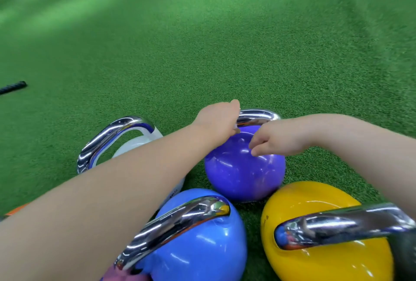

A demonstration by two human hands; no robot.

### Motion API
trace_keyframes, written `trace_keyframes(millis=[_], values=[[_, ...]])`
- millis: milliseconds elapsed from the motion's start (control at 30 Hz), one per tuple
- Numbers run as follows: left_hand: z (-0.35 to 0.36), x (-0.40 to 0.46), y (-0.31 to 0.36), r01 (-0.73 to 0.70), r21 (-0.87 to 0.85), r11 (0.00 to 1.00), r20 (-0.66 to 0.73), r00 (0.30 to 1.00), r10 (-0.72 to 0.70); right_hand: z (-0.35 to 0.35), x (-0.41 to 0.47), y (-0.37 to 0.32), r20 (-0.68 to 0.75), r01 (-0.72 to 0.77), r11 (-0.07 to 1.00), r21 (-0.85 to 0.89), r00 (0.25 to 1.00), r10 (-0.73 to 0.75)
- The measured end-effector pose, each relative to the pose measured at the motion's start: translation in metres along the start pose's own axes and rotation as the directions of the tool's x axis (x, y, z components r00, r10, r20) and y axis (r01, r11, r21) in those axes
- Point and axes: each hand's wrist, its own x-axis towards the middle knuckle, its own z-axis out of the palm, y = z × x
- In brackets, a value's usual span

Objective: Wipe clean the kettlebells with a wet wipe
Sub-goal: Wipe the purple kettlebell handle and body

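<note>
Several kettlebells with chrome handles stand together on green turf. The purple kettlebell is farthest from me. My left hand grips the left end of its chrome handle, and a small bit of white wipe shows under the fingers. My right hand hovers over the purple ball with its fingers curled downward, fingertips touching the top surface. It holds nothing that I can see. A white kettlebell sits to the left, partly hidden by my left forearm. A blue kettlebell and a yellow kettlebell are nearest.
Green artificial turf stretches ahead and to both sides. A black rope end lies at the far left. An orange object peeks out at the left edge, and something pink shows by the blue kettlebell's base.
</note>
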Motion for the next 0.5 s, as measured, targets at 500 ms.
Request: trace_keyframes(millis=[500], values=[[0.005,0.02,0.069,0.167,0.085,0.982,-0.175,0.973,-0.15,-0.018,-0.01,0.041,-0.617,0.0,0.884,0.467,0.716,0.326]])
